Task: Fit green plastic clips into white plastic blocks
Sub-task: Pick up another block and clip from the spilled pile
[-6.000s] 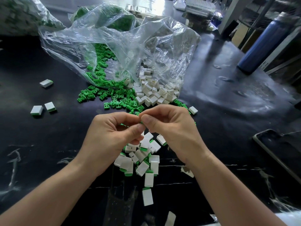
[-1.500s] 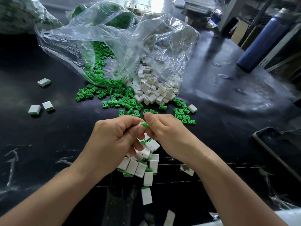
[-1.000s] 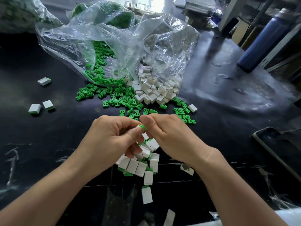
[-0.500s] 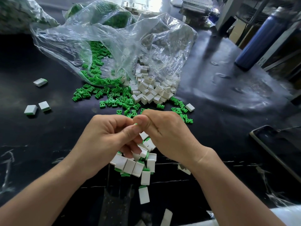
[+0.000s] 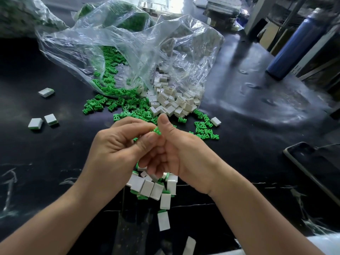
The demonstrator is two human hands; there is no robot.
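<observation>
So the green clip (image 5: 157, 130) sits right where the two hands meet, poking out on the side facing the plastic bag (image 5: 128, 43). The right hand (image 5: 184, 155) has it in a pinch grip, thumb straight up alongside it. The left hand (image 5: 117, 150) is curled tight against the clip from the other side. Whether there's a white block in that grip I can't tell, it's hidden. My guess is the push goes away from the bag, into the left fingers. The fitted blocks (image 5: 152, 188) are piled under the hands, further from the bag.
</observation>
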